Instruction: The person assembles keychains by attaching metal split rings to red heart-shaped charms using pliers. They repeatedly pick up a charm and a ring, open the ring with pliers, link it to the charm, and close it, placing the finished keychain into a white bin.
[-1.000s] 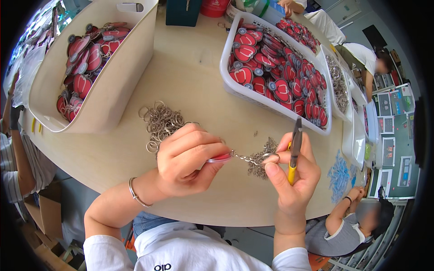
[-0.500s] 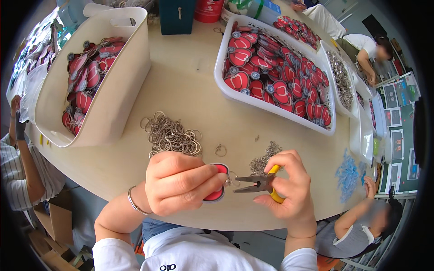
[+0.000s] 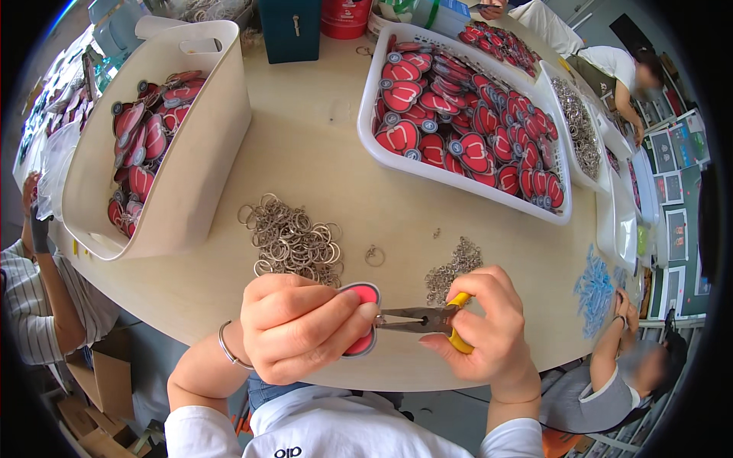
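Left hand (image 3: 299, 328) clamped on a red tag (image 3: 360, 292), near side, centre. Right hand (image 3: 490, 324) closed around yellow-handled pliers (image 3: 416, 320), their tips at the tag's right edge. Dark lettering (image 3: 288, 452) marks the near white shirt (image 3: 359, 431); pale print marks the far red tub (image 3: 345, 19).

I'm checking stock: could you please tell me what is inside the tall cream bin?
Red, grey-edged tags lie heaped in the cream bin; the heap hides the bottom and whatever lies beneath.
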Demonstrator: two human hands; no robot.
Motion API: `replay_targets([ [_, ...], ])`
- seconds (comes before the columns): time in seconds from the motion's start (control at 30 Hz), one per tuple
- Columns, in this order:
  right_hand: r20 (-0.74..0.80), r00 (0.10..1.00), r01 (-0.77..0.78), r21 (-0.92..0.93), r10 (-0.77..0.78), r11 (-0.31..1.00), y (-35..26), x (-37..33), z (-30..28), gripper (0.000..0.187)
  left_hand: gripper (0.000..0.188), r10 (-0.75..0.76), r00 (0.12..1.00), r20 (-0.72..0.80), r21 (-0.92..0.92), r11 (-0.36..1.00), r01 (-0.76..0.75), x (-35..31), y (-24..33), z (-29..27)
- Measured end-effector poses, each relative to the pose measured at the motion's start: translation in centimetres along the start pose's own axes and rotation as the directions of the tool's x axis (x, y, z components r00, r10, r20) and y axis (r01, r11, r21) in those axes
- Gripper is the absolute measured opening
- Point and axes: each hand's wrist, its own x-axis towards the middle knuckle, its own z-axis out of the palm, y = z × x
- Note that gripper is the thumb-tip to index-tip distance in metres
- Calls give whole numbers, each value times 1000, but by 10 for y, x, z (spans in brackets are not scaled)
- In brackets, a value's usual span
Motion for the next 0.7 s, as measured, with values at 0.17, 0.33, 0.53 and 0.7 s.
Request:
replay_targets([
  [0.17,-7,1000,-2,-4,2,1000,-3,1,1,31,18,-19,1000,15,23,1000,18,1,3,-4],
  [0.33,6,1000,-24,94,24,995,-2,1,2,32,19,-25,1000,4,-10,1000,25,0,1,-2],
  [0.53,14,1000,4,74,-5,997,-2,0,4,29,21,-34,999,0,-17,999,34,0,3,-1],
  [0.7,-23,1000,4,22,-4,1000,-6,-2,9,28,22,-2,995,-97,8,1000,3,4,1,5],
])
